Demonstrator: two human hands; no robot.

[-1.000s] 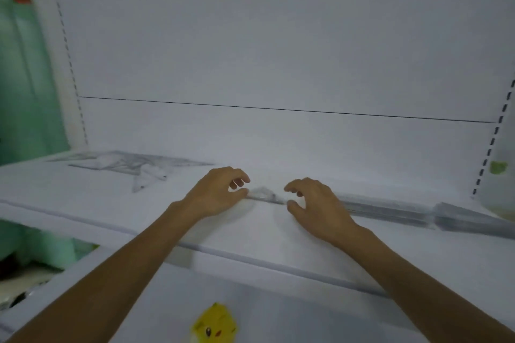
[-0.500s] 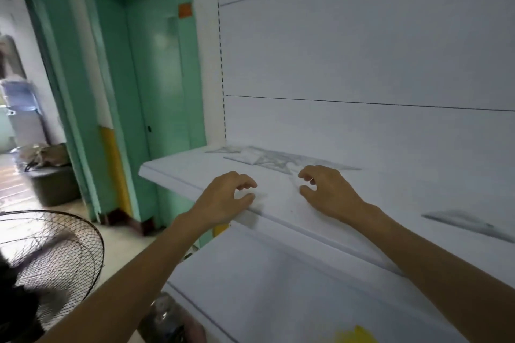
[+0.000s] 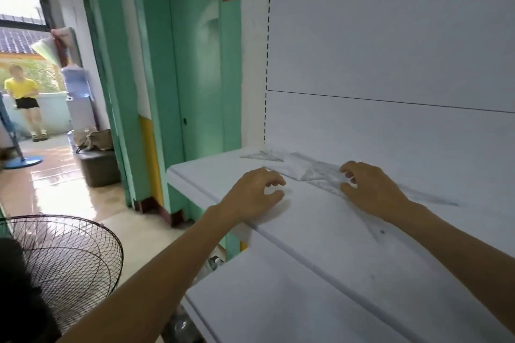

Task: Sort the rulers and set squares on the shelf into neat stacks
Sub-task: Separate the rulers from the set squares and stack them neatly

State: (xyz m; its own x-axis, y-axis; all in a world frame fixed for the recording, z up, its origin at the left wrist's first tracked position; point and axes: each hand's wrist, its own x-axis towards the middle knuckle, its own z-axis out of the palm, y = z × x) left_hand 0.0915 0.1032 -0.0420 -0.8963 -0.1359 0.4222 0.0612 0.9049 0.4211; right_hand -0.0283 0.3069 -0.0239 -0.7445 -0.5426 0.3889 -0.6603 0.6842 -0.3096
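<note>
Student: Shelf [image 3: 211, 174], upper level: what do we find on it?

Tutor: We find clear set squares [image 3: 309, 168] lying flat in a loose, overlapping pile near the back panel [image 3: 390, 50], towards the shelf's left end. A lone set square [image 3: 262, 156] lies just left of the pile, by the back corner. A long piece [image 3: 429, 198] of clear plastic runs off to the right, flat on the shelf; we cannot tell whether it is a ruler or a set square.

Student: How do we read the left hand [image 3: 255, 195]?

Tutor: We see its heel resting on the shelf near the front edge, just in front of the pile. Its fingers are loosely curled and raised off the surface; they hold nothing.

Student: And the right hand [image 3: 373, 192]?

Tutor: It sits at the right end of the pile. Its fingertips [image 3: 345, 170] curl over the near corner of a set square, with the thumb below them. We cannot tell whether finger and thumb pinch the plastic or only touch it, since the material is transparent and its edge is blurred.

Student: What else do we label?

Tutor: We label a lower shelf [image 3: 278, 301] beneath both forearms, a wire-guarded fan [image 3: 64, 259] at lower left, a green wall [image 3: 195, 78] beside the shelving, and a person [image 3: 23, 97] in a yellow top standing beyond the doorway at far left.
</note>
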